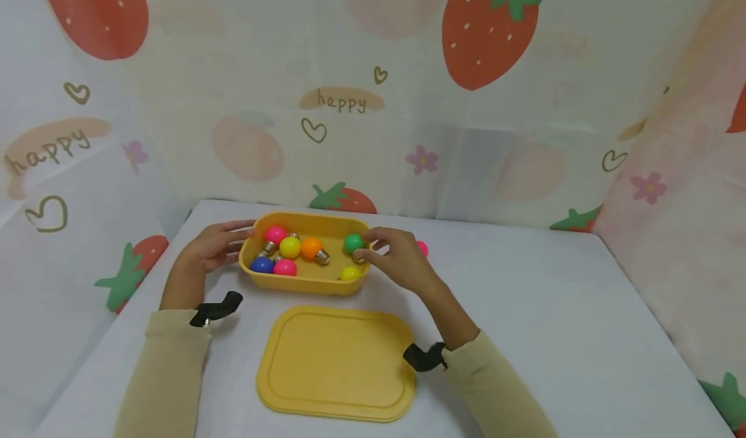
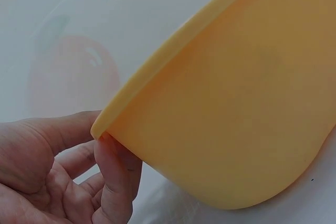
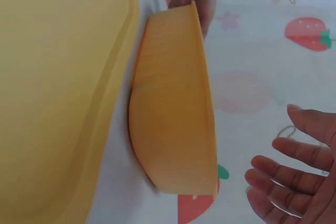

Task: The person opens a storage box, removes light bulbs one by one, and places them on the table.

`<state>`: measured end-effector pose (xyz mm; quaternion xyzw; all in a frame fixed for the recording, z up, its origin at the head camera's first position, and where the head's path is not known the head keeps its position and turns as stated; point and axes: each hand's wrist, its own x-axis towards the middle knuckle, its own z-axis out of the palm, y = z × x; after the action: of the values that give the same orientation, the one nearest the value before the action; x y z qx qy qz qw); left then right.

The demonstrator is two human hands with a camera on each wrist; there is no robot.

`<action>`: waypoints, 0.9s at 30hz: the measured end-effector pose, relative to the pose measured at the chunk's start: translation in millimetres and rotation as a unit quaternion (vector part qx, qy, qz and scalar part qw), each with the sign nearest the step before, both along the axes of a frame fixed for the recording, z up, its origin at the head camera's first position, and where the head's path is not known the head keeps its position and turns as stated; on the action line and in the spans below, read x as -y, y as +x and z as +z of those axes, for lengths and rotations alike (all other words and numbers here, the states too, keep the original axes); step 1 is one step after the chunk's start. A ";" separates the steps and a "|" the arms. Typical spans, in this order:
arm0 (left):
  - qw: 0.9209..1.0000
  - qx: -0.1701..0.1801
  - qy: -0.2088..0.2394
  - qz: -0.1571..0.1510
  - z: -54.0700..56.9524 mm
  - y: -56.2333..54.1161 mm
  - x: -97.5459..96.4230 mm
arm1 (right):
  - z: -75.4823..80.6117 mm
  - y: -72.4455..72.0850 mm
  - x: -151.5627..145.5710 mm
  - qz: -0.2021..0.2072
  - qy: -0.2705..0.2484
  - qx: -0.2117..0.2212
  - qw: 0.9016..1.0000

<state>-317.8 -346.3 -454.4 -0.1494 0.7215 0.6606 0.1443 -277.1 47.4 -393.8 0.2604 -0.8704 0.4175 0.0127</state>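
Note:
A yellow plastic box (image 1: 309, 287) holds several small colored toy bulbs with silver screw bases, among them an orange bulb (image 1: 311, 248), a blue bulb (image 1: 262, 265) and a green bulb (image 1: 353, 243). At the box's left end, my left hand (image 1: 214, 245) grips the rim, its fingers pressed to the edge in the left wrist view. My right hand (image 1: 399, 256) is over the right end, overlapping the green bulb in the head view. Seen from the right wrist, its fingers (image 3: 273, 192) are spread above the rim with nothing between them. The wall hides the bulbs there.
A yellow lid (image 1: 338, 363) lies flat on the white-covered table in front of the box. Behind my right hand, a pink bulb (image 1: 423, 249) shows partly on the table. Printed strawberry cloth (image 1: 350, 153) hangs along the back and sides.

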 end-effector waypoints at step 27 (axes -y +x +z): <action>1.000 -0.005 -0.002 0.006 1.7 0.4 -1.2 | 1.6 -29.6 70.3 0.089 0.135 -0.006 0.987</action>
<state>-317.3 -345.1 -452.6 -0.1511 0.7227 0.6605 0.1366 -306.6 -22.9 -392.3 0.3390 -0.8920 0.2939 -0.0549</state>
